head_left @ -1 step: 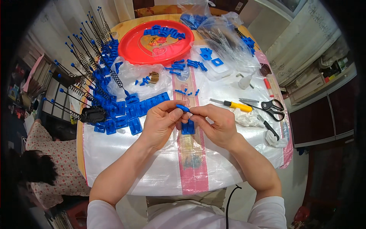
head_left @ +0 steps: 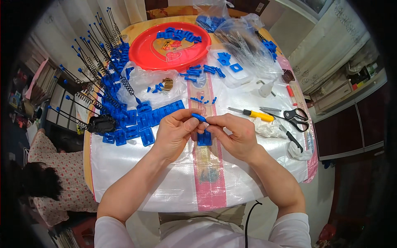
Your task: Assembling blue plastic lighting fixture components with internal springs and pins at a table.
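Observation:
Over the middle of the table, my left hand (head_left: 177, 131) pinches a small blue plastic piece (head_left: 199, 118) between thumb and fingers. My right hand (head_left: 235, 131) closes its thumb and forefinger on the right end of that same piece. Just below the fingertips lies a blue plastic block (head_left: 204, 139), partly covered by my hands. Left of my left hand, several blue plastic blocks (head_left: 143, 121) lie close together. Past my fingers, tiny blue pieces (head_left: 198, 100) are scattered on the sheet.
Black springs with blue-tipped rods (head_left: 89, 68) rise at the left. Farther back are a red tray (head_left: 138, 58), brass-coloured pins (head_left: 167, 84) and a clear plastic bag (head_left: 248, 45). To the right lie a yellow screwdriver (head_left: 260, 117), scissors (head_left: 295, 118) and a black-handled tool (head_left: 291, 139).

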{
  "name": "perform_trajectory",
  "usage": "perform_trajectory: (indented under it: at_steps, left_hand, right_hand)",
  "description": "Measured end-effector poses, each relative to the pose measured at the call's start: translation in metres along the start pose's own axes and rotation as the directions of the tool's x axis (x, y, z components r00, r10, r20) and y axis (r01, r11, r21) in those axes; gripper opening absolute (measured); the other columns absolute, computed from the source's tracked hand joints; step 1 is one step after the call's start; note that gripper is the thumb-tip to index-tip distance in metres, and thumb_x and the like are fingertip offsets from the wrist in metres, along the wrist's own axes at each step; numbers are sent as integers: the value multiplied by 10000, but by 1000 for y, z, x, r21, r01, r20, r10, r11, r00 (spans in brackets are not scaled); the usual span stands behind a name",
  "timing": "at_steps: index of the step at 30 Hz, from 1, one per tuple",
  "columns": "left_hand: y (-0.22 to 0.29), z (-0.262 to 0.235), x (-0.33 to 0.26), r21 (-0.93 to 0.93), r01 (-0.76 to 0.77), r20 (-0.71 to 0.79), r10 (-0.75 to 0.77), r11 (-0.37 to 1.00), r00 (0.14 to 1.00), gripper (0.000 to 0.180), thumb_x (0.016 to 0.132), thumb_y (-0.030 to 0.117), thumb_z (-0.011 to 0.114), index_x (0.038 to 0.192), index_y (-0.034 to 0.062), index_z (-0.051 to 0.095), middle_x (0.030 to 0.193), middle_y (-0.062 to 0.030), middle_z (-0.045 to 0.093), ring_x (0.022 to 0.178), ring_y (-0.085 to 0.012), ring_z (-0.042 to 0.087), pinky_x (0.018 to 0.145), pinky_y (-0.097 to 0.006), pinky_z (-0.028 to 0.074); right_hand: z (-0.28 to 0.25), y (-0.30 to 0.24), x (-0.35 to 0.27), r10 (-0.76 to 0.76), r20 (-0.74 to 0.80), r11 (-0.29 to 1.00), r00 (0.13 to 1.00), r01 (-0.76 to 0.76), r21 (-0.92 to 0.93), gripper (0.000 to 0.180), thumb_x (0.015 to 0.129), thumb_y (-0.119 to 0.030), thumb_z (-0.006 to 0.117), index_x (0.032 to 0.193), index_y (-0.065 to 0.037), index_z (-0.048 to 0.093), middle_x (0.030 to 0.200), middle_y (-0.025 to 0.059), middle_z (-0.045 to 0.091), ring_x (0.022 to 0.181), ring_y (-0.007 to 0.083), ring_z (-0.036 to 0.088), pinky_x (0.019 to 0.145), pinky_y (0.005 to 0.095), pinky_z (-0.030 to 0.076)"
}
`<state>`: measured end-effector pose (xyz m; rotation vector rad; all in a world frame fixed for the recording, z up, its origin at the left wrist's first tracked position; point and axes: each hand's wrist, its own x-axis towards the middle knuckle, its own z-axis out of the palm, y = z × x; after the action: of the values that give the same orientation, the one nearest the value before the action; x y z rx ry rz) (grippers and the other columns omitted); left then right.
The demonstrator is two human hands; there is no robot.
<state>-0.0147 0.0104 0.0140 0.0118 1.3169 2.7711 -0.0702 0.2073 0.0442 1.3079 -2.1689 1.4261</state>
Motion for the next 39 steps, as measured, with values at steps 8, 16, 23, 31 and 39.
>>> perform_trajectory:
  at_steps: [8, 16, 23, 31, 39]
  left_hand:
    - [1, -1, 0, 29, -7, 29, 6, 1000, 1000, 291, 948, 59, 659, 1230, -10, 639, 983, -103, 711, 884, -139, 682, 699, -238, 536]
    - [-2, -6, 0, 3, -29, 75, 29, 1000, 997, 291, 943, 58, 666, 1225, -9, 643, 997, -111, 709, 906, -158, 684, 759, -253, 553]
    - [0, -6, 0, -67, 0, 111, 7, 998, 994, 259, 914, 50, 696, 1165, -5, 658, 1035, -126, 719, 916, -187, 704, 824, -299, 577]
    - [-1, -5, 0, -38, -31, 91, 34, 999, 995, 247, 902, 46, 710, 1140, -6, 670, 1015, -124, 724, 886, -184, 705, 777, -306, 582]
    - [-2, -3, -1, 70, -86, 55, 82, 994, 995, 234, 885, 39, 728, 1110, -9, 687, 962, -135, 731, 834, -188, 704, 746, -304, 582]
  right_hand:
    - [1, -6, 1, -13, -36, 1000, 999, 13, -14, 177, 814, -49, 779, 977, -21, 714, 814, 93, 713, 659, 196, 686, 560, 284, 529]
    - [1, -7, 0, -65, -67, 997, 996, 62, -48, 175, 803, -55, 798, 953, -21, 716, 767, 84, 705, 598, 160, 665, 519, 274, 510]
    - [3, -7, 2, -199, -108, 976, 974, 188, -107, 158, 771, -22, 798, 900, -28, 708, 750, 84, 693, 610, 205, 666, 512, 297, 513]
    - [2, -9, 2, -185, -91, 980, 979, 176, -95, 153, 774, -15, 795, 893, -25, 700, 761, 91, 695, 614, 210, 669, 522, 301, 518]
    - [1, -6, 0, -96, -86, 994, 992, 91, -61, 168, 796, -13, 776, 945, 1, 700, 781, 108, 705, 605, 196, 672, 521, 291, 519]
